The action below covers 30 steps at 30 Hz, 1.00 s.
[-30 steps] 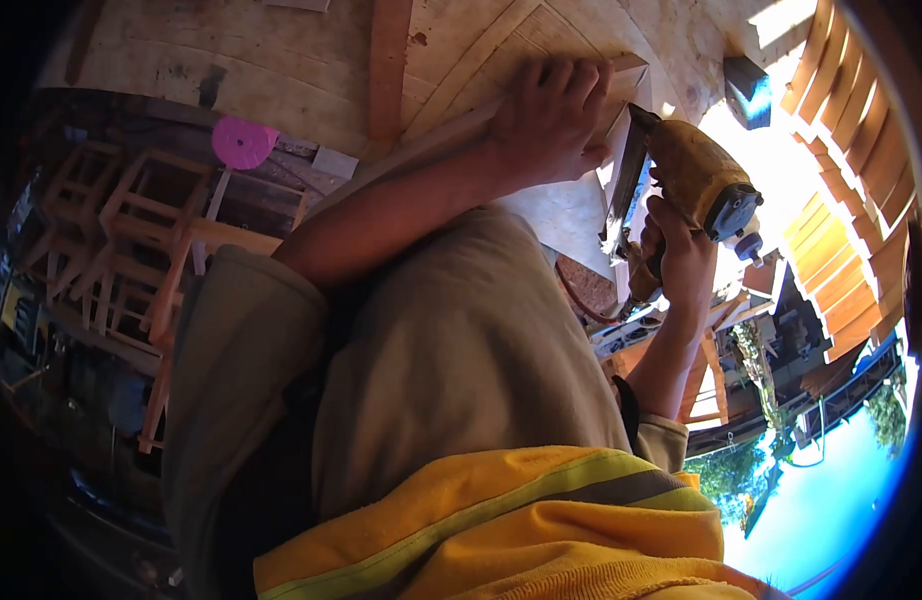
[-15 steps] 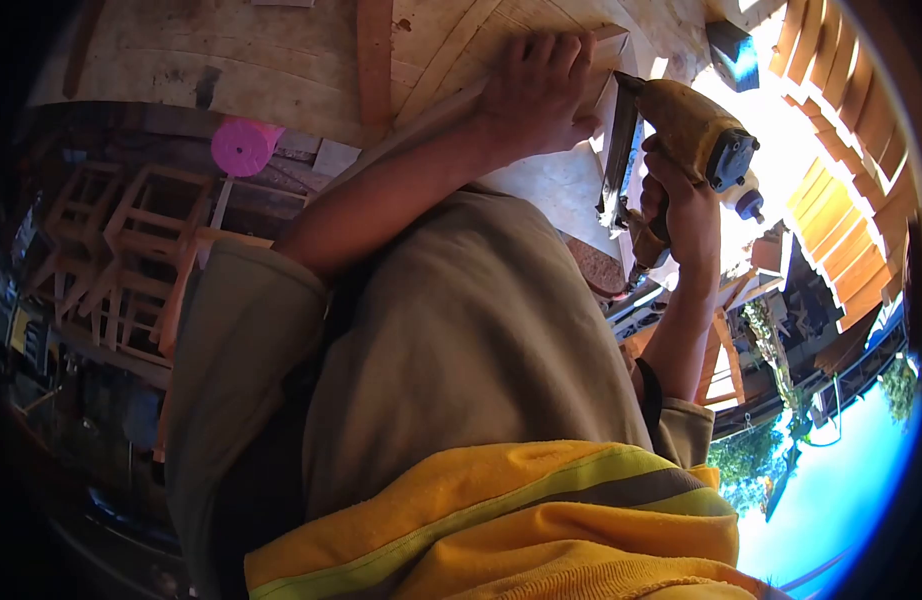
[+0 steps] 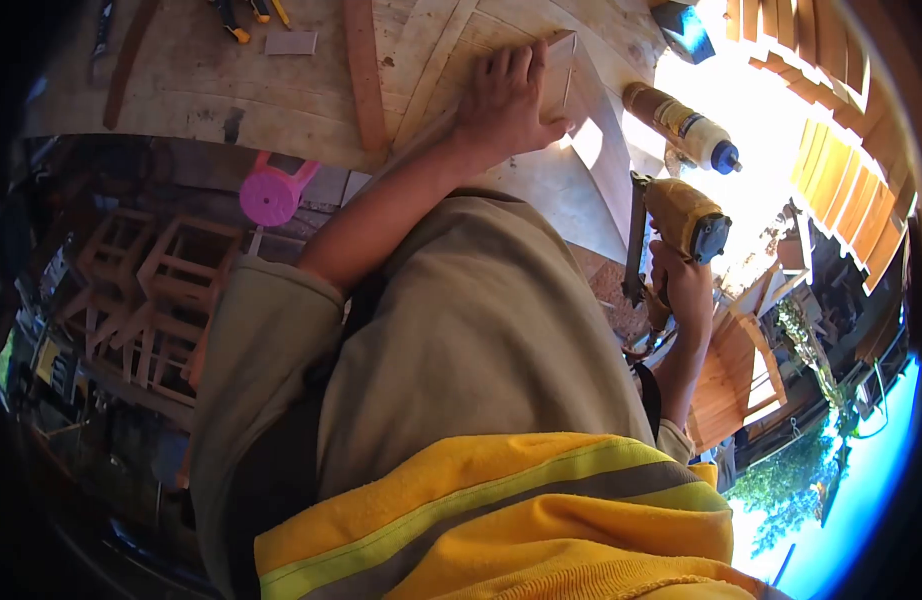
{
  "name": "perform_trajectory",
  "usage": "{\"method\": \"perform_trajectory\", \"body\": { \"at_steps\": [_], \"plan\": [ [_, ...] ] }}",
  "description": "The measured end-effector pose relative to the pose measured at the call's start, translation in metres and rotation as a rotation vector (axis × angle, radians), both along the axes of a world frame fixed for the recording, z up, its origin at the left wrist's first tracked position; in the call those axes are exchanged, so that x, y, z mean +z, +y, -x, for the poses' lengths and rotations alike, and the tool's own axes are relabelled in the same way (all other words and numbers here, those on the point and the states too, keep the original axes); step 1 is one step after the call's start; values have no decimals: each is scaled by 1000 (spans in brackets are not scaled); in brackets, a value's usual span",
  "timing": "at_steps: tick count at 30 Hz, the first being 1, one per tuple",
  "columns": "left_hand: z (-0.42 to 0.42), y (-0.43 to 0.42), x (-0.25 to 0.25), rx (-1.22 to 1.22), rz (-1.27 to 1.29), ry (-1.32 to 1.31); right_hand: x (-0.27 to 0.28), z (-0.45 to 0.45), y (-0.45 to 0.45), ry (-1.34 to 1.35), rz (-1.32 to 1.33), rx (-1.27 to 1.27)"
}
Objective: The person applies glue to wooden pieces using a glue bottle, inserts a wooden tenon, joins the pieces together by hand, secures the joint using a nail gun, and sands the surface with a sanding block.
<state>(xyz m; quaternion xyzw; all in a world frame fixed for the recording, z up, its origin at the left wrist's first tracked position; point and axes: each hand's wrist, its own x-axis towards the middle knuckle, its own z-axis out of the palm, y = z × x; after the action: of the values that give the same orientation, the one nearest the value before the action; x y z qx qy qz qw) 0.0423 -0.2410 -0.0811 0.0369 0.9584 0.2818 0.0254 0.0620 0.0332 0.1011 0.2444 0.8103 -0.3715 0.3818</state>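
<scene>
My left hand point(image 3: 503, 100) lies over the corner of a pale wooden frame point(image 3: 603, 150) on the workbench. Its fingers bend over the wood while the thumb presses nearer the inner side. In my right hand point(image 3: 683, 292) is a yellow and black nail gun point(image 3: 681, 212), gripped by its handle. The nail gun hangs to the right of the frame, apart from it. Beyond the gun lies a bottle point(image 3: 686, 125) with a dark blue cap.
Wooden strips point(image 3: 363, 75) and a small pale block point(image 3: 291, 43) lie on the workbench point(image 3: 191, 95). Yellow-black tools point(image 3: 236, 25) sit at the far edge. A pink stool point(image 3: 271, 195) and wooden chair frames point(image 3: 176, 270) stand left. Stacked orange-brown boards point(image 3: 846, 165) are right.
My right hand has drawn the nail gun back toward me, away from the frame, leaving the bottle in fuller view. My left hand stays on the wood as the view shifts.
</scene>
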Motion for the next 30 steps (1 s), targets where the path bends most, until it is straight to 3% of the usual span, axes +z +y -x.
{"method": "perform_trajectory", "body": {
  "at_steps": [4,6,8,10,12,15,19,21,28,30],
  "plan": [
    [5,-2,1,-8,-21,4,-11,0,87,-42,-431,292],
    [3,-7,4,-82,1,-92,-26,9,107,-34,-763,339],
    [-1,-9,0,-98,-2,-82,-57,8,142,170,-833,272],
    [-1,-9,-1,-121,-8,-67,-140,-6,250,375,-726,156],
    [0,-7,5,-89,-48,-56,-183,-8,289,643,-558,158],
    [-1,-2,1,-64,52,-51,-233,-12,320,748,-522,257],
    [1,0,6,-54,67,-31,-246,-13,309,747,-578,236],
    [5,2,21,0,-92,-30,-251,-15,317,686,-621,217],
    [7,12,43,68,-118,-151,-247,-15,297,776,-537,296],
    [0,11,37,-24,-62,153,-245,-15,293,804,-517,312]
  ]
}}
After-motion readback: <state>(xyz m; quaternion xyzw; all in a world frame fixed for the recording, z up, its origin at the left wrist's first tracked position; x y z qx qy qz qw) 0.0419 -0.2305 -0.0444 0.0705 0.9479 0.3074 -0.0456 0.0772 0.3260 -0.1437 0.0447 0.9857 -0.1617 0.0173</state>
